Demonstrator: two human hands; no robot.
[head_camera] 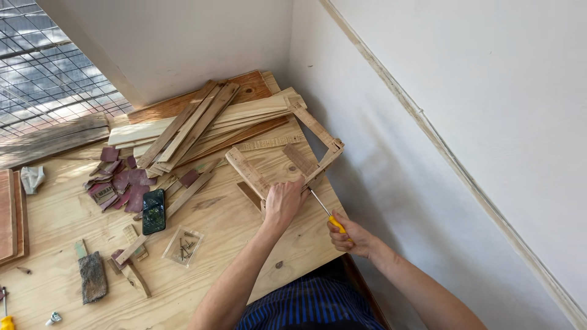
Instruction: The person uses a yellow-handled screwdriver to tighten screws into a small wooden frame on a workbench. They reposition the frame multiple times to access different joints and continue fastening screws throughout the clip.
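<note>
A small frame of rough wooden slats (pixel 318 131) lies at the right edge of the plywood workbench (pixel 55 214), partly overhanging it. My left hand (pixel 282 201) presses down on the frame's near corner and grips a slat (pixel 247 172). My right hand (pixel 350 235) holds a screwdriver (pixel 324 211) with a yellow handle. Its metal shaft points up and left, and the tip meets the frame's near corner right beside my left hand.
A pile of wooden slats (pixel 195 125) lies at the back of the bench. Sandpaper scraps (pixel 119 180), a dark phone (pixel 153 211), a clear bag of screws (pixel 183 246) and a sanding block (pixel 92 276) lie to the left. A white wall stands close on the right.
</note>
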